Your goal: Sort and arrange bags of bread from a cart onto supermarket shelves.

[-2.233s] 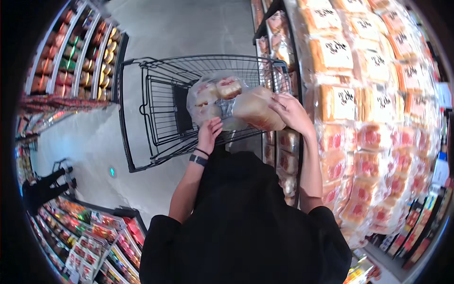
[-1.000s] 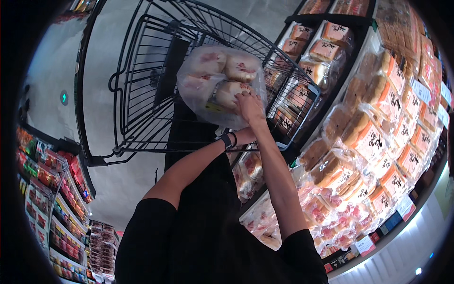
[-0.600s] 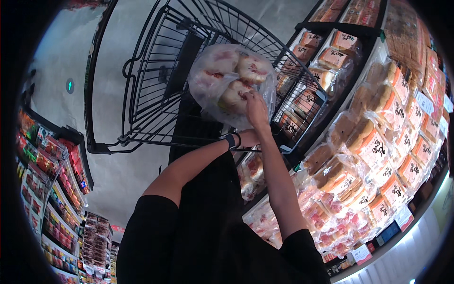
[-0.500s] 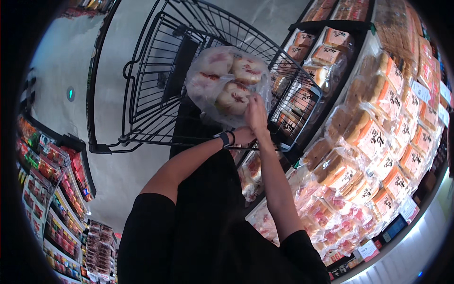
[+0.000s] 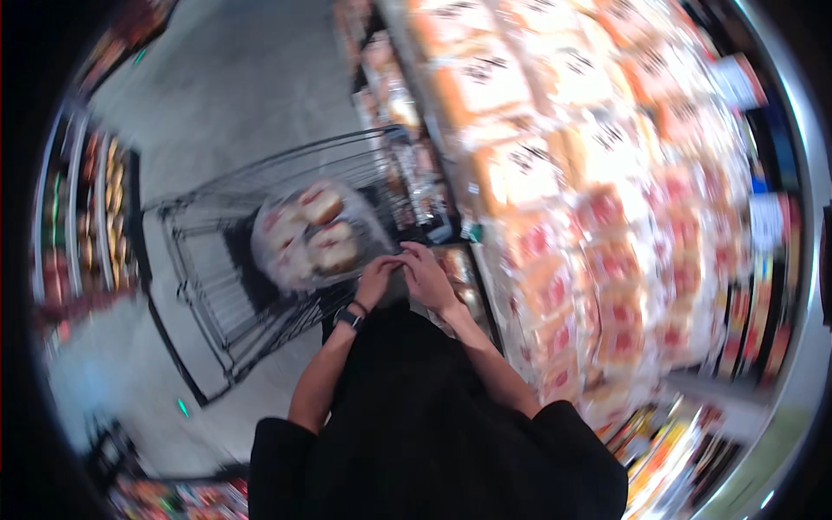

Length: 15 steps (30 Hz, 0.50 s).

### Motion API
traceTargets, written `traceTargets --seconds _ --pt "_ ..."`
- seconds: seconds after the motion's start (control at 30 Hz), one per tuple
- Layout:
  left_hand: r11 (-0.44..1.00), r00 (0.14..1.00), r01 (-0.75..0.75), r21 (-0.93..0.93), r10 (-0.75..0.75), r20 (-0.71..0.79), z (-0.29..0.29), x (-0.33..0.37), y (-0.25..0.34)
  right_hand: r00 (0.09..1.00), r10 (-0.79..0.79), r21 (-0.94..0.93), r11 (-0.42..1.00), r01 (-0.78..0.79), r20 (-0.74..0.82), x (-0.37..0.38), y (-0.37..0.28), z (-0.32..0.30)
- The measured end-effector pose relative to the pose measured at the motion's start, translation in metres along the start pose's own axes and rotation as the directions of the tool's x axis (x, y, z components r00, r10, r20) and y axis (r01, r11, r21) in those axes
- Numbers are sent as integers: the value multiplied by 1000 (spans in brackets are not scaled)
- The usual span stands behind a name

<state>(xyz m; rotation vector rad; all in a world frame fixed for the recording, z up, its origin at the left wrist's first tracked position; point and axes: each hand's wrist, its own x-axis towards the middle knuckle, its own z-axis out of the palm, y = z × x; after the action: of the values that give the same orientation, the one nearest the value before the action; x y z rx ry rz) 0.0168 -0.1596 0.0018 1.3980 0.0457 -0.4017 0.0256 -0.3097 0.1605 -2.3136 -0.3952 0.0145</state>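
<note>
Pinching the bag (image 5: 316,236) neck, both hands (image 5: 403,276) (fingers pressed together) could lose grip, dropping buns beside the cart (image 5: 217,286).

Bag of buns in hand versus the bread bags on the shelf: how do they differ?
The bag of buns is clear, holds several round buns and hangs from both hands above the shopping cart. The shelved bread bags hold orange-brown loaves, carry label tags and sit stacked in rows. Both are plastic-bagged bakery goods.
</note>
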Motion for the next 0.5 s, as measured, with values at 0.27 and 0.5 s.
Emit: traceTargets --seconds 0.27,0.5 --pt "992 990 71 -102 -58 131 45 1 80 845 369 231 926 -298 -388 -116 5 -141" --pt "993 964 105 -57 -88 249 122 -14 112 626 404 193 905 -380 -667 -218 23 -247"
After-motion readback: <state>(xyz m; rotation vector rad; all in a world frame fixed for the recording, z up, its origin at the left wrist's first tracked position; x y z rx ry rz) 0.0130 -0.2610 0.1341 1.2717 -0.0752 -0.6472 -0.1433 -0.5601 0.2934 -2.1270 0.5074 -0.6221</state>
